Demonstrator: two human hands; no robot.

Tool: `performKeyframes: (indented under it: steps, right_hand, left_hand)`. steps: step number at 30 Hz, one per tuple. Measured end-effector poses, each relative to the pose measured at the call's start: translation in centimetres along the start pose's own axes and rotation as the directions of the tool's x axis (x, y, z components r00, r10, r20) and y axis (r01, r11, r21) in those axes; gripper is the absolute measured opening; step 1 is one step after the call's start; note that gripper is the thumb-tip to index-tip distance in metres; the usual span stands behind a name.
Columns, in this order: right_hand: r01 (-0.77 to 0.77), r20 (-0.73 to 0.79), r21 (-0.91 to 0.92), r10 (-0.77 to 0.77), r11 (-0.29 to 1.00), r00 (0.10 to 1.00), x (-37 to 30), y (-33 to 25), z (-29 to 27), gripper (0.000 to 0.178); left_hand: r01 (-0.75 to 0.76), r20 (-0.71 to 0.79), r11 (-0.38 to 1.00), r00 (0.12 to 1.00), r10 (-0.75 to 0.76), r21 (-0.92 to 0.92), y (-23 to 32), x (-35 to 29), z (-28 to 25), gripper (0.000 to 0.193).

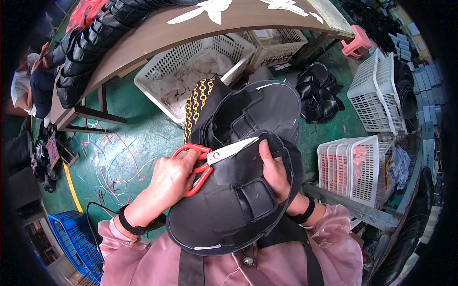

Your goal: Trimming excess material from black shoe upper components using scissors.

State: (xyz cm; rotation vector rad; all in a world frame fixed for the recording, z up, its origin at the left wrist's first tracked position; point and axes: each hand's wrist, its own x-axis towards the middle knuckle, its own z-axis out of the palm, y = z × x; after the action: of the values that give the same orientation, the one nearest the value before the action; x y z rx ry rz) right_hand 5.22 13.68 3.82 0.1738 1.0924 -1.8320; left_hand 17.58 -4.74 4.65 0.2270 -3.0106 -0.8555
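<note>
So — scissors (218,155) over black piece (212,207), both hands (172,177) gripping

Brown table (143,44), white cut-outs (213,8) on top. White perforated basket (236,45) by its edge, pale material (195,71) inside. Pink stool (357,42), upper right. Blue plastic crate (71,238), lower left. Pale boxes (429,97), seemingly, at dim right rim.

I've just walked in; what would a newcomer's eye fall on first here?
Probably the red-handled scissors near the middle, held in the left fingers, their blades over the black piece that the right fingers grip. Next, the dark material with a gold chain pattern, just beyond and left of centre. Then perhaps the pink stool at upper right.
</note>
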Motion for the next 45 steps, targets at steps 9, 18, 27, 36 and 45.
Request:
performKeyframes:
  steps: [9,18,27,36,45]
  right_hand:
    - [0.192,0.126,-0.226,-0.167,0.955,0.978,0.3,1.3,0.6,0.032]
    - [-0.031,-0.045,0.184,0.040,0.982,0.998,2.4,0.1,-1.0,0.018]
    - [-0.403,0.459,0.442,0.184,0.801,0.869,4.8,-0.1,-3.3,0.027]
    - [-0.368,0.264,0.234,0.305,0.900,0.915,1.9,0.3,0.2,0.027]
    - [0.032,0.183,-0.287,0.022,0.957,0.983,2.1,0.5,-4.6,0.015]
  left_hand:
    - [0.100,0.038,0.982,0.995,-0.095,-0.163,0.7,0.7,-0.4,0.027]
    - [0.121,0.125,-0.049,0.772,-0.623,-0.991,-4.9,0.4,-0.5,0.027]
    - [0.293,-0.136,0.661,0.845,-0.517,-0.691,-3.3,1.7,-0.8,0.013]
    - [-0.071,-0.105,0.716,0.994,-0.004,-0.695,4.1,8.6,-2.5,0.031]
    - [0.040,-0.002,0.602,0.998,-0.069,-0.797,5.1,11.3,-1.8,0.013]
